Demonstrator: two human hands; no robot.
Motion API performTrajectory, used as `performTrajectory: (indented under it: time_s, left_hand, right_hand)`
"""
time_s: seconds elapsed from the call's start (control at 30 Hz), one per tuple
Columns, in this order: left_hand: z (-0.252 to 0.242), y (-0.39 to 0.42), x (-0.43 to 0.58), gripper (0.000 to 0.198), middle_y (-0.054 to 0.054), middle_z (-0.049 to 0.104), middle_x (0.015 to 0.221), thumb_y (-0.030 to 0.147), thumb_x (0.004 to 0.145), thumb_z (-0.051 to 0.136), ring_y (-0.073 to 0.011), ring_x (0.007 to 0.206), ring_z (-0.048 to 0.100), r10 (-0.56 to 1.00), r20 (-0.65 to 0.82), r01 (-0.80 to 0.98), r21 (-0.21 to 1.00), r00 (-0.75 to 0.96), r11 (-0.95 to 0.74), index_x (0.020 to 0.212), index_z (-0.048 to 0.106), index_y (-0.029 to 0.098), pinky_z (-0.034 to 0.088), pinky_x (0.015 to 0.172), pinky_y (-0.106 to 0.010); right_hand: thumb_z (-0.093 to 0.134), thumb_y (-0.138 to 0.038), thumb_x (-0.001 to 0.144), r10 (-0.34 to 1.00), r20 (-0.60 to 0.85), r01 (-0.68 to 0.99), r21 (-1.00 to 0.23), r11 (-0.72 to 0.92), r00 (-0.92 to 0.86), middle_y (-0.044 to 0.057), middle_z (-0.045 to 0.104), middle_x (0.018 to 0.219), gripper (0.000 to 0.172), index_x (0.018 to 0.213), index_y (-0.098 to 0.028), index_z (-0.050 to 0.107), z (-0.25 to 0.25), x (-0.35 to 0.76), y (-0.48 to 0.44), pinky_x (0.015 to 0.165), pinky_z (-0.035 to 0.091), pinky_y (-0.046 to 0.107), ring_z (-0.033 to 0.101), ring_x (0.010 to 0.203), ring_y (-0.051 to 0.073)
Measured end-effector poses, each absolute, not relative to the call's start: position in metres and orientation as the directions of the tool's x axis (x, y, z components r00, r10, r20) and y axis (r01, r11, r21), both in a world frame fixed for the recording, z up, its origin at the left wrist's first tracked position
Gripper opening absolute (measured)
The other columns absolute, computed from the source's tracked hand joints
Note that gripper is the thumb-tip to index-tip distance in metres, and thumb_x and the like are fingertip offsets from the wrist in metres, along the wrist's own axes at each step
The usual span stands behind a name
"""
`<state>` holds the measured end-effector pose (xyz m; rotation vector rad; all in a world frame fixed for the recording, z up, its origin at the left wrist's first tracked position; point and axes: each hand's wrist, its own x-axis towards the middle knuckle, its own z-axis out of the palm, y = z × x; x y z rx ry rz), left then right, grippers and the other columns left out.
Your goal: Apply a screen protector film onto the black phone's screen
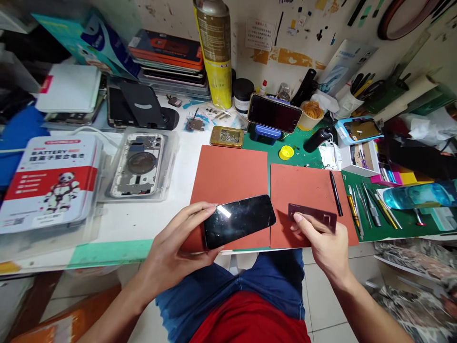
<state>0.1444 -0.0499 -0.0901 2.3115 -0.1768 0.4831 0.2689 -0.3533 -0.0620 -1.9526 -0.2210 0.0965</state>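
My left hand grips a black smartphone by its left end, thumb below and fingers above. Its glossy dark face is turned up and reflects a bright light patch. The phone is tilted, just over the left reddish-brown mat. Between the thumb and fingers of my right hand is a thin dark maroon card with a small pale outline near its right end. That card is above the right reddish-brown mat, apart from the phone. A black pen-like tool lies on this mat.
Tweezers and screwdrivers lie at the right beside a blue bottle. Behind the mats stand a propped phone, a small tin and a spray can. At left are a phone frame in a tray and a battery box.
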Motion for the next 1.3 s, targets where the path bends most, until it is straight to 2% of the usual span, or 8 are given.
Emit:
performTrajectory:
  time_s: [0.1,0.27,0.53,0.73,0.93,1.1,1.23,1.3]
  left_hand:
    - [-0.086,-0.053,0.140,0.075,-0.013,0.063,0.147,0.018,0.094,0.078,-0.0287,0.134,0.067,0.015,0.372,-0.255,0.665,0.928,-0.702,0.161,0.047,0.032,0.063,0.104,-0.041]
    - [-0.083,-0.059,0.132,0.076,-0.014,0.059,0.152,0.010,0.094,0.075,-0.0276,0.138,0.064,0.009,0.379,-0.263,0.660,0.925,-0.703,0.161,0.048,0.031,0.062,0.102,-0.036]
    - [-0.079,-0.062,0.132,0.085,-0.014,0.058,0.151,0.007,0.087,0.080,-0.0295,0.139,0.062,0.019,0.423,-0.294,0.660,0.906,-0.691,0.162,0.047,0.030,0.057,0.111,-0.043]
    - [-0.078,-0.064,0.135,0.082,-0.013,0.059,0.151,0.007,0.088,0.079,-0.0295,0.139,0.062,0.045,0.382,-0.250,0.684,0.923,-0.686,0.160,0.048,0.032,0.058,0.110,-0.045]
    - [-0.082,-0.064,0.134,0.076,-0.012,0.059,0.150,0.011,0.093,0.075,-0.0286,0.139,0.061,0.055,0.322,-0.190,0.679,0.945,-0.709,0.160,0.046,0.032,0.055,0.114,-0.048]
    - [-0.087,-0.061,0.129,0.062,-0.012,0.057,0.152,0.017,0.100,0.068,-0.0272,0.139,0.061,0.039,0.246,-0.125,0.616,0.969,-0.778,0.157,0.048,0.028,0.056,0.112,-0.042]
    - [-0.087,-0.061,0.127,0.060,-0.013,0.058,0.147,0.015,0.100,0.067,-0.0292,0.139,0.057,-0.011,0.274,-0.164,0.542,0.962,-0.824,0.156,0.048,0.025,0.053,0.115,-0.047]
    - [-0.085,-0.061,0.128,0.060,-0.013,0.059,0.144,0.015,0.101,0.066,-0.0276,0.135,0.059,-0.011,0.273,-0.162,0.539,0.962,-0.826,0.156,0.048,0.025,0.055,0.112,-0.045]
  right_hand:
    - [0.090,-0.042,0.083,0.140,-0.153,-0.105,-0.948,-0.302,0.978,0.007,0.081,0.069,0.027,0.089,-0.016,0.087,-0.065,0.275,-0.348,0.055,0.068,0.034,0.078,0.058,0.025]
    - [0.088,-0.046,0.081,0.185,-0.226,-0.152,-0.926,-0.347,0.957,0.011,0.085,0.084,0.031,0.085,-0.015,0.087,-0.071,0.277,-0.338,0.070,0.070,0.039,0.083,0.076,0.030]
    - [0.082,-0.041,0.084,0.188,-0.173,-0.092,-0.922,-0.375,0.967,0.008,0.084,0.078,0.025,0.080,-0.017,0.086,-0.078,0.278,-0.330,0.068,0.065,0.035,0.082,0.076,0.028]
    - [0.079,-0.037,0.085,0.194,-0.207,-0.124,-0.921,-0.369,0.959,0.006,0.086,0.084,0.018,0.082,-0.021,0.087,-0.073,0.278,-0.326,0.075,0.065,0.034,0.084,0.088,0.030]
    - [0.080,-0.038,0.085,0.189,-0.216,-0.127,-0.909,-0.396,0.958,0.006,0.085,0.079,0.020,0.079,-0.021,0.086,-0.072,0.278,-0.324,0.071,0.063,0.034,0.083,0.082,0.029]
    - [0.080,-0.040,0.084,0.201,-0.174,-0.078,-0.908,-0.412,0.964,0.005,0.085,0.082,0.019,0.081,-0.022,0.087,-0.070,0.283,-0.319,0.070,0.061,0.035,0.082,0.081,0.028]
    - [0.079,-0.039,0.084,0.229,-0.155,-0.042,-0.900,-0.434,0.961,0.005,0.084,0.078,0.019,0.077,-0.022,0.085,-0.069,0.289,-0.315,0.068,0.059,0.035,0.080,0.077,0.027]
    - [0.078,-0.039,0.083,0.231,-0.164,-0.045,-0.894,-0.445,0.959,0.005,0.084,0.077,0.020,0.076,-0.022,0.085,-0.068,0.291,-0.314,0.068,0.058,0.035,0.080,0.076,0.027]
